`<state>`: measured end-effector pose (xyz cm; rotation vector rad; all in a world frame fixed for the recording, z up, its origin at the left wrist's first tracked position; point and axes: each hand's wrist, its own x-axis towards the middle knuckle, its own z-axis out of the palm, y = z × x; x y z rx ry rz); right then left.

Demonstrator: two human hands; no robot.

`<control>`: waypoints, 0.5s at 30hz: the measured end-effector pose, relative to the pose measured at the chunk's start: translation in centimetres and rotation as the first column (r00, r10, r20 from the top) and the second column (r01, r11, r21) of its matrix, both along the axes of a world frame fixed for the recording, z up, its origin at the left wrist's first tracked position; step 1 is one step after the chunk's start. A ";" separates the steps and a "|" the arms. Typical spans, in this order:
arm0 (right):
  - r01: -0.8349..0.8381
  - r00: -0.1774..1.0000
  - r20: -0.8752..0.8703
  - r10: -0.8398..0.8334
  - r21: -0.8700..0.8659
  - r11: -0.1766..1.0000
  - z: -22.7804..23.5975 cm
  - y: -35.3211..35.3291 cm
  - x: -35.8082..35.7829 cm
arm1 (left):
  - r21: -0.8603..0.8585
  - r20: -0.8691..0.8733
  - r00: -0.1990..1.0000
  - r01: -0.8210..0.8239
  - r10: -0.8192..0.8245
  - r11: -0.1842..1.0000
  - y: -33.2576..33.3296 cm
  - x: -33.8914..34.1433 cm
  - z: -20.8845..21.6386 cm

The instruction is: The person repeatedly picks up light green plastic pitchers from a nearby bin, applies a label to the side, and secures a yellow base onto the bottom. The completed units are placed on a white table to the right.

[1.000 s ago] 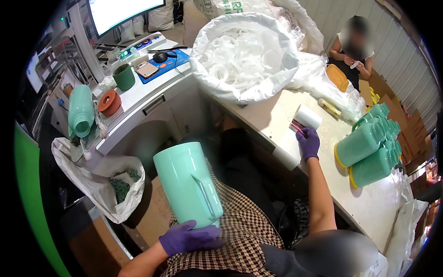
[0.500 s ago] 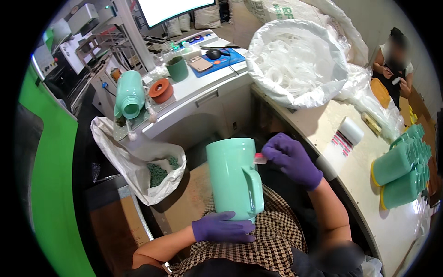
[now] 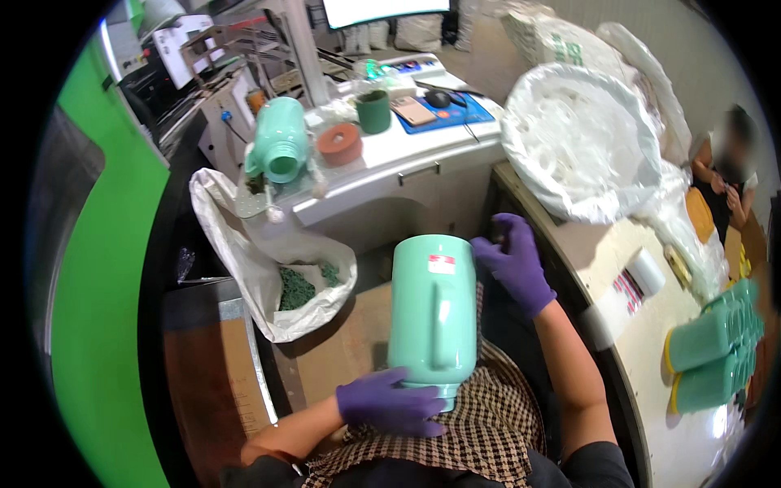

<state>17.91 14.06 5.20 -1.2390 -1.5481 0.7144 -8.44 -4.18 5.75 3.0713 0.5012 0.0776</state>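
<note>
A mint-green plastic jug shell (image 3: 419, 325) with a side handle lies over my lap, its narrow neck toward me. My left hand (image 3: 390, 403), in a purple glove, is closed around the neck end, blurred a little. A small red-and-white label (image 3: 442, 264) sits on the shell's wall, just beyond the handle. My right hand (image 3: 521, 264), also gloved in purple, is beside the shell's far right edge. Its fingers are apart and partly bent, with nothing visible in them; whether the fingertips touch the shell I cannot tell.
A label roll (image 3: 645, 272) lies on the right-hand table, beside several green jugs (image 3: 708, 350) with yellow rims. Beyond stands a lined bin (image 3: 512, 154) of clear plastic rings. At left are another green jug (image 3: 281, 134), an orange tape roll (image 3: 340, 144) and a white sack (image 3: 224, 220). A person (image 3: 720, 179) works at far right.
The red-and-white label has gone from my right fingers onto the shell. The shell has turned so its handle faces up, and my right hand has opened. The whole view has shifted.
</note>
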 end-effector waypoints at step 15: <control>-0.454 0.643 0.760 -0.094 0.477 0.753 2.6 17.5 -30.3 | -0.665 0.616 -0.450 -0.737 0.647 0.121 -10.9 -15.2 -3.3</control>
